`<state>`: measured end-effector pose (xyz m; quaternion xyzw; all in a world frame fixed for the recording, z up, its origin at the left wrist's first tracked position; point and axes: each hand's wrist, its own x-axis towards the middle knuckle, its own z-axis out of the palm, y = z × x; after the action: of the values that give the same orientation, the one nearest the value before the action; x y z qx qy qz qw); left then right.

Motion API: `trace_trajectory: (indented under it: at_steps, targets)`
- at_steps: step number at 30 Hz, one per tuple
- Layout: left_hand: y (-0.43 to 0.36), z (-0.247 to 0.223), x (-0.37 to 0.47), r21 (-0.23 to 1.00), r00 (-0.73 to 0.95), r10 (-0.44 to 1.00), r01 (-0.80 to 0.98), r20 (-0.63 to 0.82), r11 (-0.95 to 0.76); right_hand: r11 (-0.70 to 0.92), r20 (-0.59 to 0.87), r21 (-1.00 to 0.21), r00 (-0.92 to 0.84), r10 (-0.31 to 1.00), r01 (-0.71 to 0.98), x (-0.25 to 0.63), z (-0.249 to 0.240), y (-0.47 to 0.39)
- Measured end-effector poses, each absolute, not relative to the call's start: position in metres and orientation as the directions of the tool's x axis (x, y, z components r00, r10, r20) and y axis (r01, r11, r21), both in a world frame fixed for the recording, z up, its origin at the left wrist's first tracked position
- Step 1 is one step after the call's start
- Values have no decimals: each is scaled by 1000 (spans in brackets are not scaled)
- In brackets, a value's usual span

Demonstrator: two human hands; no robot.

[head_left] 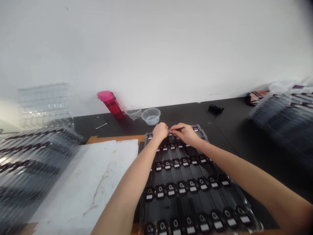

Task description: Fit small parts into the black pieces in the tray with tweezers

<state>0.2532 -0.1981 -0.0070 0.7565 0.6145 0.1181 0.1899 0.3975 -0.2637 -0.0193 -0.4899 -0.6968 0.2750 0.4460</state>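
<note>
A clear plastic tray (168, 204) lies in front of me, holding rows of small black parts, each with a ring and a white label. Over its far row, my left hand (160, 131) is closed, its fingertips pinched at one of the parts; what they hold is too small to make out. Right beside it, my right hand (187, 134) grips a thin dark pen-like tool (181, 128), the tip pointing left toward the left fingertips. Just beyond the hands stands a round clear bowl (151, 117) with small pale pieces in it.
Stacks of filled trays stand at the left (31, 163) and right (288, 120). White paper (97, 176) covers a board left of the tray. Behind are a pink bottle (112, 105), a phone (99, 121) and a small black object (215, 109), near the wall.
</note>
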Motion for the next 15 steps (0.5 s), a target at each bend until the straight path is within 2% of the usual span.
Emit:
trace_trajectory:
  at_steps: [15]
  targets:
    - [-200, -4, 253, 436, 216, 974, 884, -66, -166, 361, 349, -825, -110, 931, 436, 397, -20, -263]
